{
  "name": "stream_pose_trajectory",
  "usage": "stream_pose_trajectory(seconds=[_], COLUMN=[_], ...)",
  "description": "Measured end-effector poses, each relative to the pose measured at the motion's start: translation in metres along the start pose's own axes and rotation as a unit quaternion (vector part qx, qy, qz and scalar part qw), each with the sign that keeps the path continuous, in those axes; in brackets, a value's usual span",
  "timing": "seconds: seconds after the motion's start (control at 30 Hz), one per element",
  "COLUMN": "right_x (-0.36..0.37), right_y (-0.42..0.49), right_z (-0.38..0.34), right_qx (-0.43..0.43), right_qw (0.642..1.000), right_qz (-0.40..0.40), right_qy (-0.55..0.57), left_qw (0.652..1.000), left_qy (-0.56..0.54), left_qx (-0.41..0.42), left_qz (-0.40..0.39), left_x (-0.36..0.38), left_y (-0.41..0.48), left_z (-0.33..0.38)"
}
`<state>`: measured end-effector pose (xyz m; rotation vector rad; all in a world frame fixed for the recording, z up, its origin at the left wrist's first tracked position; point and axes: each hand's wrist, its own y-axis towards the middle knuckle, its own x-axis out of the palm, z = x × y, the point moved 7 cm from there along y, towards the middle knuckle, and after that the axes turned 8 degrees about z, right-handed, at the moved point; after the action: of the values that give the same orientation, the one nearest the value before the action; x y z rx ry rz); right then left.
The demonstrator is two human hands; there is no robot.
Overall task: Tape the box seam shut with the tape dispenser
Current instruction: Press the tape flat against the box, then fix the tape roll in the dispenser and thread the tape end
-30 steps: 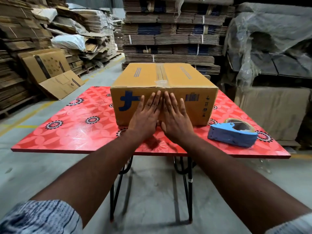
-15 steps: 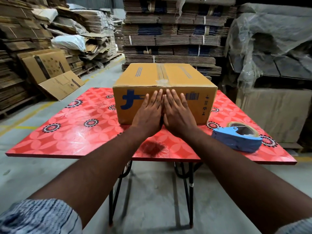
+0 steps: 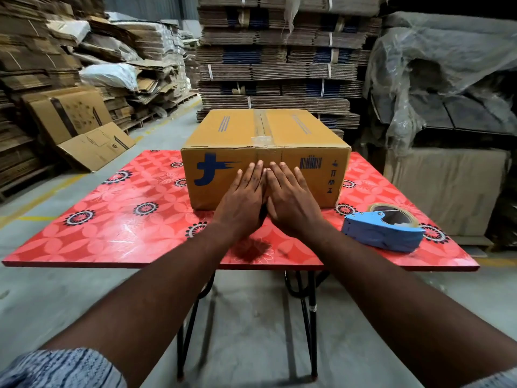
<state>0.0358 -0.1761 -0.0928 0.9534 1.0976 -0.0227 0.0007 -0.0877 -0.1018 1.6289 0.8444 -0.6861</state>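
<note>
A brown cardboard box with blue print stands on the red flowered table. Clear tape runs along its top seam and folds down over the near face. My left hand and my right hand lie flat, side by side, pressed against the near face just below the tape's end. Neither hand holds anything. The blue tape dispenser with its tape roll lies on the table to the right of my right hand, untouched.
Tall stacks of flattened cardboard rise behind the table. Loose folded cartons lean at the left. A plastic-covered pile and a large carton stand at the right. Bare concrete floor lies below the table.
Both hands stay flat on the box's near face and have slid slightly downward. The view has shifted a little; box and dispenser have not moved.
</note>
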Motion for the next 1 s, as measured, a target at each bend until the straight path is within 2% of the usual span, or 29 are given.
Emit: stream_pose_trajectory(seconds=[0.17, 0.3, 0.37, 0.47, 0.63, 0.9, 1.0], right_x=[0.012, 0.013, 0.005, -0.007, -0.033, -0.083, -0.088], right_y=[-0.005, -0.025, -0.032, -0.04, -0.06, -0.094, -0.109], right_z=[-0.005, -0.01, -0.007, 0.009, 0.045, 0.109, 0.13], right_qx=[0.023, 0.058, 0.081, 0.116, 0.156, 0.186, 0.208], right_qw=[0.993, 0.982, 0.976, 0.968, 0.96, 0.957, 0.96], right_qz=[-0.11, -0.151, -0.141, -0.1, -0.055, 0.064, 0.05], right_qy=[0.033, 0.096, 0.146, 0.2, 0.226, 0.215, 0.182], left_qw=[0.997, 0.99, 0.983, 0.973, 0.963, 0.932, 0.925], left_qy=[-0.016, -0.056, -0.111, -0.191, -0.254, -0.339, -0.357], left_qx=[-0.026, -0.036, -0.06, -0.103, -0.09, -0.129, -0.126], left_qz=[-0.065, -0.125, -0.13, -0.077, -0.008, -0.026, -0.04], left_x=[0.0, 0.006, 0.006, -0.006, -0.024, -0.013, -0.007], left_y=[-0.001, -0.012, -0.017, -0.019, -0.022, -0.022, -0.019], left_z=[0.002, 0.013, 0.021, 0.027, 0.046, 0.08, 0.097])
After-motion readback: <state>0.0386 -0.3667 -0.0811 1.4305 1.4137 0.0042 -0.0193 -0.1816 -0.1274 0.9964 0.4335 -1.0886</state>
